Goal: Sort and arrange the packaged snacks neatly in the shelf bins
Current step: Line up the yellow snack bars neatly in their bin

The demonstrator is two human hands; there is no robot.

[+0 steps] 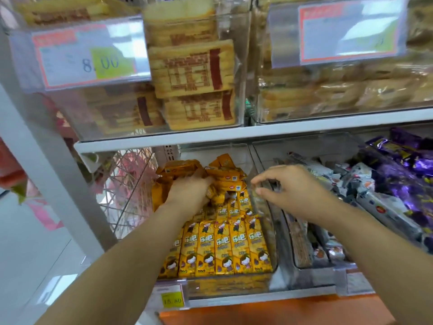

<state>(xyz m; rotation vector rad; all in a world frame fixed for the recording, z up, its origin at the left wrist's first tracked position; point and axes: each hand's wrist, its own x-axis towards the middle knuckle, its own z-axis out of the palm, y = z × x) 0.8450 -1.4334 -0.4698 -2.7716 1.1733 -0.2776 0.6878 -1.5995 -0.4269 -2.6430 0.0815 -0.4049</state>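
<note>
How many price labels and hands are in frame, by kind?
Large red-bordered price labels in clear sleeves: 2
Small price label reading 15.80: 1
Bare hands, left hand and right hand: 2
Total: 5

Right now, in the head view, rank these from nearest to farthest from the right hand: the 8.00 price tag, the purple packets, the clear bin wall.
1. clear bin wall: at the fingertips of the right hand, between the two lower bins.
2. purple packets: off to the right, on the same shelf.
3. 8.00 price tag: upper left, on the shelf above.
</note>
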